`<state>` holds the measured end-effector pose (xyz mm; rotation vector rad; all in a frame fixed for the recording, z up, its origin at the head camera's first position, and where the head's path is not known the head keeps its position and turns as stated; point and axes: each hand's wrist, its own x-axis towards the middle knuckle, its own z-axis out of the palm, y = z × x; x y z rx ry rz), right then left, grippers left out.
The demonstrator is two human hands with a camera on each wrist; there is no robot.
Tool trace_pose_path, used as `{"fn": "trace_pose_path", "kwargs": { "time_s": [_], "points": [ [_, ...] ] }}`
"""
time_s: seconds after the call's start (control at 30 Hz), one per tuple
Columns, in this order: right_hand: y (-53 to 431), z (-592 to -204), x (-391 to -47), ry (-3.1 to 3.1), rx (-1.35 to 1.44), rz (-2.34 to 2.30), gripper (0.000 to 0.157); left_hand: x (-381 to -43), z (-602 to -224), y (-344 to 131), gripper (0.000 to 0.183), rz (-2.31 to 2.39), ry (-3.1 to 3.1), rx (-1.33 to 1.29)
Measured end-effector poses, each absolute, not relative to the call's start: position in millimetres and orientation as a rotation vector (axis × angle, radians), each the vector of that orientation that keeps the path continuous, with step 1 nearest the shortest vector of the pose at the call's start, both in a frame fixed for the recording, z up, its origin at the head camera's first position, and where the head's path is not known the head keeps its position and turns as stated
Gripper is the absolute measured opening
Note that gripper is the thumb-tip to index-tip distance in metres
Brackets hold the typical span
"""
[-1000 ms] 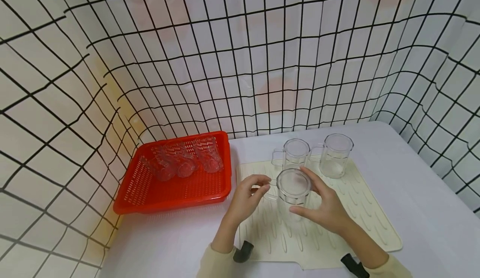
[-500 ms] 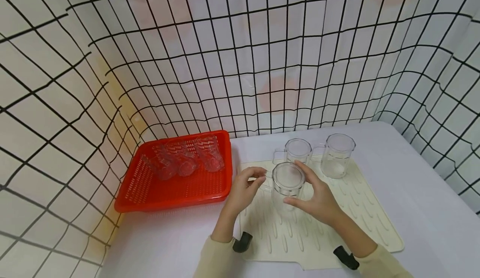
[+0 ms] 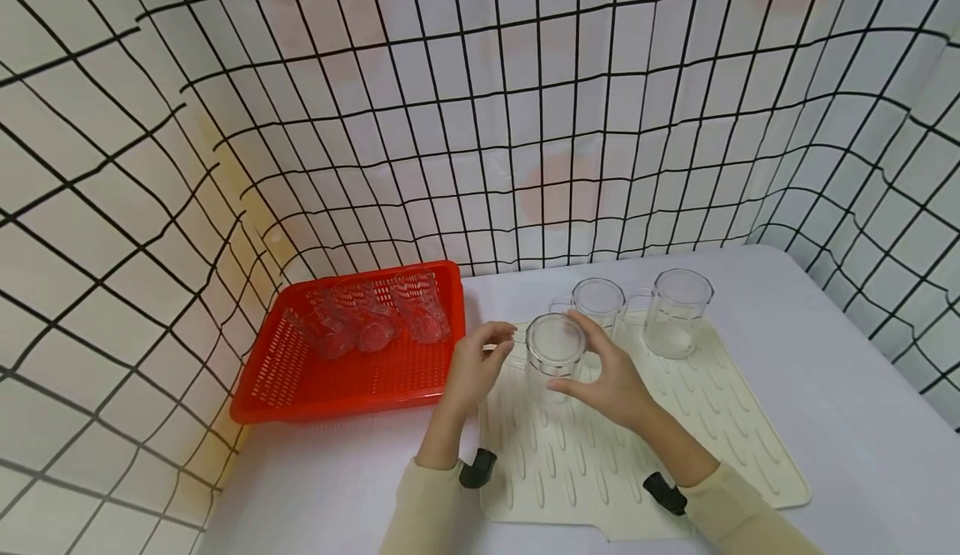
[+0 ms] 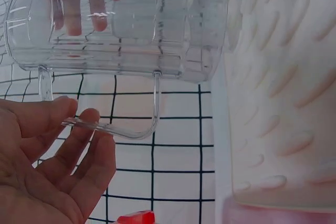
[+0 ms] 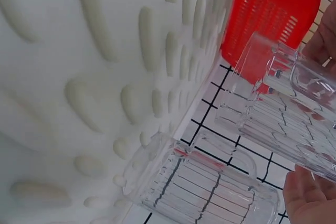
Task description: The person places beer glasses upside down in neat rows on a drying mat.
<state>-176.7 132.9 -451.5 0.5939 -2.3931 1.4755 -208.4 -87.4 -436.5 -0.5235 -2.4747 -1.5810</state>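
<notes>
A clear glass mug (image 3: 555,359) is held upright by both hands, close over the front-left part of the cream drying mat (image 3: 600,480). My left hand (image 3: 474,367) pinches the mug's handle (image 4: 142,134) between thumb and fingers, as the left wrist view shows. The right hand (image 3: 611,380) grips the mug's body from the right, thumb in front and fingers behind. Behind it on the mat stands a second clear mug (image 3: 600,301), partly covered by the held one. A third mug (image 3: 675,322) stands to its right. Both have their handles pointing left.
On the left, a red plastic basket (image 3: 345,405) holds several clear glass pieces (image 3: 375,330) lying on their sides. Black wire grid (image 3: 525,147) rises behind and along both sides. White table surface (image 3: 817,388) shows right of the mat.
Both hands and the held mug have moved left and a little farther back over the mat. The grip on the mug looks the same; the basket and standing mugs stay in place.
</notes>
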Motion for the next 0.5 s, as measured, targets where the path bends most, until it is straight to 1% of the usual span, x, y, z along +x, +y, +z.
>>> {"fn": "trace_pose_path", "kwargs": {
  "time_s": [0.27, 0.5],
  "points": [
    [124.6, -451.2, -187.8, -2.453, 0.551, 1.494, 0.095, -219.6, -436.5, -89.6, 0.019, -1.582, -2.526, -0.406],
    [119.4, -449.7, -196.7, -2.555, 0.465, 1.489, 0.095, -230.3, -438.8, -91.9, 0.018, -1.552, -2.54, -0.375]
  ]
}}
